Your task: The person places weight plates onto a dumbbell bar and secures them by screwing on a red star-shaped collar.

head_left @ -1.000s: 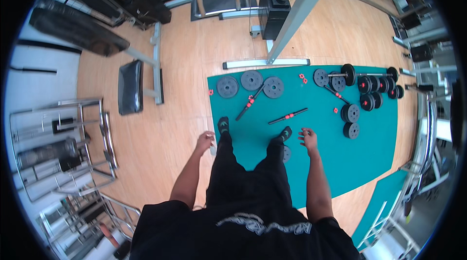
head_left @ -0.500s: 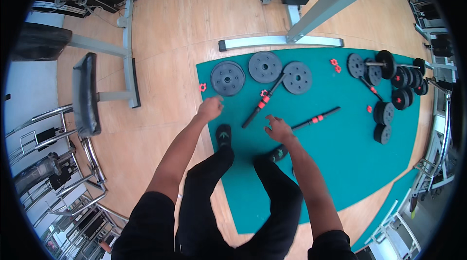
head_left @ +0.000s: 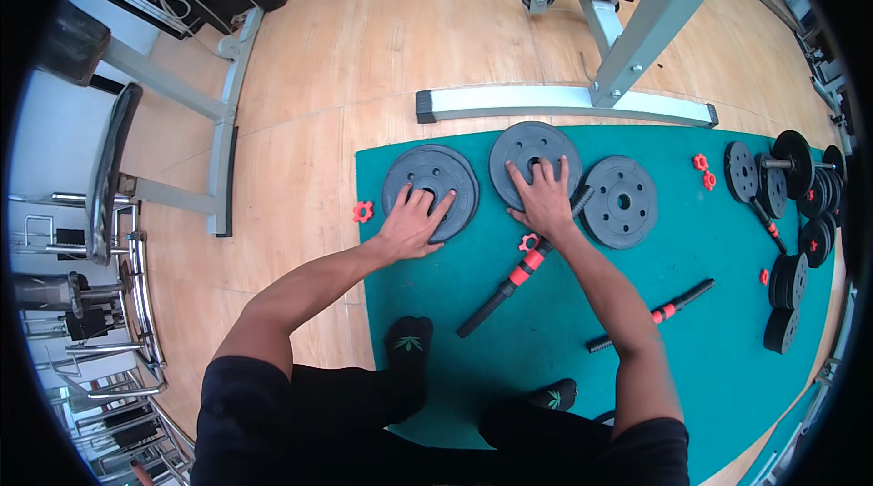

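the left hand [head_left: 409,227], fingers spread and unclenched, touches a round dark-grey weight plate [head_left: 430,166] near the left edge of a flat teal mat [head_left: 441,286]; the right hand [head_left: 547,204], likewise splayed, rests on a second round dark-grey plate [head_left: 533,142] beside a black-and-red bar [head_left: 521,274]

Left grip [head_left: 407,229] on grey plate [head_left: 446,179]

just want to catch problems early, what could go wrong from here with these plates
The left hand on the left gray plate and the right hand on the middle gray plate might get pinched if either plate tips. A dropped plate could hit the nearby left foot. The loose bar could roll if knocked.
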A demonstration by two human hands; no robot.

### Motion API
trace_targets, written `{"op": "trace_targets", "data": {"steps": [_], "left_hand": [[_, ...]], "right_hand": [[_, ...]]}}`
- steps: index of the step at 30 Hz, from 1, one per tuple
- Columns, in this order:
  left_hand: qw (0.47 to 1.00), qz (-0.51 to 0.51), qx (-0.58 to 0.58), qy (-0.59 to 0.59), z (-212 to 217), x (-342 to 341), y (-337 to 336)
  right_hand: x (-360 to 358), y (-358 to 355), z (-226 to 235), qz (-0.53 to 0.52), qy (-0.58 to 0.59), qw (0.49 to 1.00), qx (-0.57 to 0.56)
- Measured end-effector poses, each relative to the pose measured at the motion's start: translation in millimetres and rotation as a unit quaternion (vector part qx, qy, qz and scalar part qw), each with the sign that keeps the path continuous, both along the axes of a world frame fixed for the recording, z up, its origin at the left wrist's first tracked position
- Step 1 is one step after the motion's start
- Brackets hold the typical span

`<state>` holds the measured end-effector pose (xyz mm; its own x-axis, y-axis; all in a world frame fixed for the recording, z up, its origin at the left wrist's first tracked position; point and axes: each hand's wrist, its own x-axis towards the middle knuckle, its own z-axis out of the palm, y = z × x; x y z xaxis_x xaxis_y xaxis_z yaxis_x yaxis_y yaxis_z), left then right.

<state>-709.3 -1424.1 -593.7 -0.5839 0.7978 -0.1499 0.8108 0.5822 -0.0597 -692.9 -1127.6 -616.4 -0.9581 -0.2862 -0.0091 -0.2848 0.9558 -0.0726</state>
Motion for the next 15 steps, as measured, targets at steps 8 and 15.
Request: {"op": "trace_targets", "data": {"steps": [8,15], "left_hand": [[0.923,0.178,0.140,-0.312,84.1,66.4,6.4],[0.778,0.247,0.216,-0.536,108.5,93.8,26.6]], "right_hand": [[22.5,-5.1,16.8,-0.018,-0.026,0.994,-0.106],[31.2,20.3,83.1,-0.184,-0.163,0.800,-0.547]]}}
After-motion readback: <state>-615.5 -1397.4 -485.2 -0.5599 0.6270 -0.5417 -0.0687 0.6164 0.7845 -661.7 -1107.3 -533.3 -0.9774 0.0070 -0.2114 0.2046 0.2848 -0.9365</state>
